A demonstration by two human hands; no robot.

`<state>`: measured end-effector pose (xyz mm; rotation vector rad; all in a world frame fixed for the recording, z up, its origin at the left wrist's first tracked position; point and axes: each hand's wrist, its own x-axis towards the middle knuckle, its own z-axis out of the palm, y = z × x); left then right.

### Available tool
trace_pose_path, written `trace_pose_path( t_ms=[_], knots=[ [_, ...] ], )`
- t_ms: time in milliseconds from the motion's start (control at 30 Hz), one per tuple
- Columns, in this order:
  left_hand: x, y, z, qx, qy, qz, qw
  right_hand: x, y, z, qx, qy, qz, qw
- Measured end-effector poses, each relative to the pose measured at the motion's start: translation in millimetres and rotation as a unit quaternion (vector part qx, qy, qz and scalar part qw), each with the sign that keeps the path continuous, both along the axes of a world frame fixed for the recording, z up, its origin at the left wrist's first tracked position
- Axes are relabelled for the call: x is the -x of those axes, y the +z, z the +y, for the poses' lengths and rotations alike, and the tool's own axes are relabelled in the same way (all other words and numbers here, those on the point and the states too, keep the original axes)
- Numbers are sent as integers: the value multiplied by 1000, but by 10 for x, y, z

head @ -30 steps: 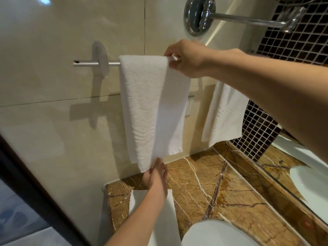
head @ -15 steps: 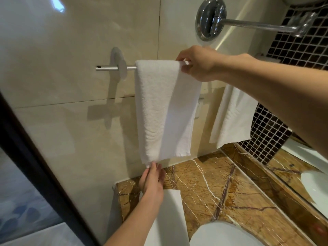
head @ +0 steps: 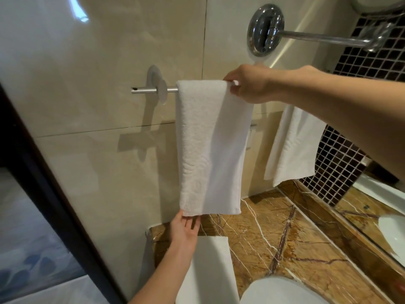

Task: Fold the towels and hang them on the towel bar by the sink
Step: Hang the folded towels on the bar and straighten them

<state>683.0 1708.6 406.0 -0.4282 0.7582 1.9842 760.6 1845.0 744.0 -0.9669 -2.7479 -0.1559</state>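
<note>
Right hand (head: 247, 84) pinches towel (head: 208, 145) on the bar (head: 151, 89); left hand (head: 186, 229), fingers straight, touches its hem. An uneven tug could skew it or slide it off.

Glossy beige wall tiles (head: 87, 88) with thin grout lines fill the space behind the right fingers (head: 232, 89). A bright glare of light (head: 81, 16) sits on the tiles high up and far to their left. Just above those fingers, a round chrome wall mount (head: 265, 29) carries a chrome arm reaching right. Further right is dark brown mosaic tile (head: 372, 69). Below and right of the left fingers (head: 191, 220) lies a brown marble surface (head: 285, 238) with white veins. Left of them runs a slanting dark frame (head: 43, 194).
</note>
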Motion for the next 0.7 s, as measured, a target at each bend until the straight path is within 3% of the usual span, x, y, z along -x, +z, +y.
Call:
trace_pose_path(
  t_ms=[167,333,467,567,633,700],
  knots=[
    [15,-42,-8,-2,34,41,999,47,-54,-177,0,49,27,998],
    [84,-149,-122,72,35,204,976,80,-95,-260,9,75,53,996],
    [118,-198,-157,161,15,348,924,103,-121,-331,9,95,60,994],
    [172,-167,-160,217,-4,475,853,163,-135,-373,12,117,64,991],
    [231,-131,-141,235,-23,534,812,205,-139,-348,3,124,65,990],
    [309,-111,-99,227,-51,560,795,229,-130,-310,-16,121,69,990]
  ],
)
